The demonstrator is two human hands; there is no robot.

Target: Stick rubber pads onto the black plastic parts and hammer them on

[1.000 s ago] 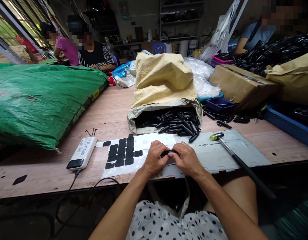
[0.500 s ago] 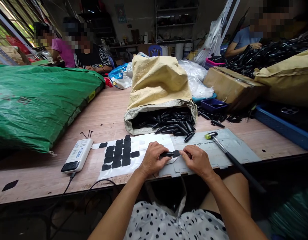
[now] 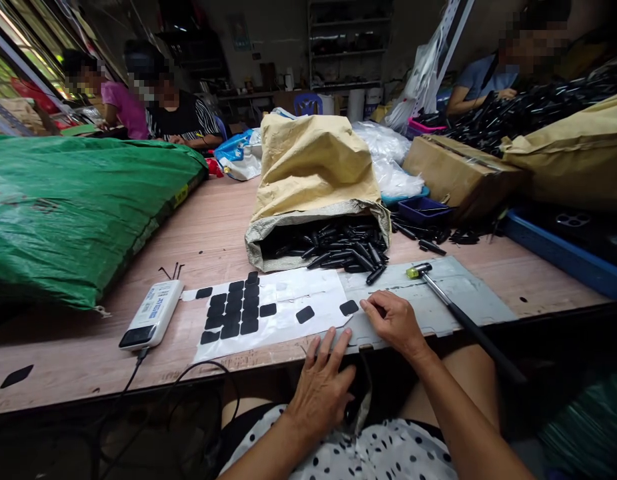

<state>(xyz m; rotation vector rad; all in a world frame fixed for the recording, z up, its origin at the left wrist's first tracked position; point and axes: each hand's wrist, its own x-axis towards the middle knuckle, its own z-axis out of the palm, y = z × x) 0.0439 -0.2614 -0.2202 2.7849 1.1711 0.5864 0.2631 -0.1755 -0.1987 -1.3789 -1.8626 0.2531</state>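
My left hand (image 3: 323,383) hangs just below the table's front edge over my dotted clothing, fingers spread and empty. My right hand (image 3: 395,323) rests on a grey metal plate (image 3: 458,293), its bent fingertips just right of a loose black pad (image 3: 349,307). Another single black pad (image 3: 305,314) lies on a white backing sheet (image 3: 288,293), which carries a block of several black pads (image 3: 233,310) on its left part. Behind the sheet, a tan sack (image 3: 313,167) lies open, spilling black plastic handles (image 3: 338,250).
A hammer (image 3: 419,271) lies on the plate, handle toward me. A white power bank (image 3: 151,313) with a cable sits left of the sheet. A big green sack (image 3: 78,200) fills the left. A cardboard box (image 3: 458,173) and blue trays (image 3: 563,247) stand right. Other people work at the far ends.
Both hands held a black handle together over the sheet. My left hand has dropped below the table edge with nothing in it. The handle is gone from view; two loose pads now show.
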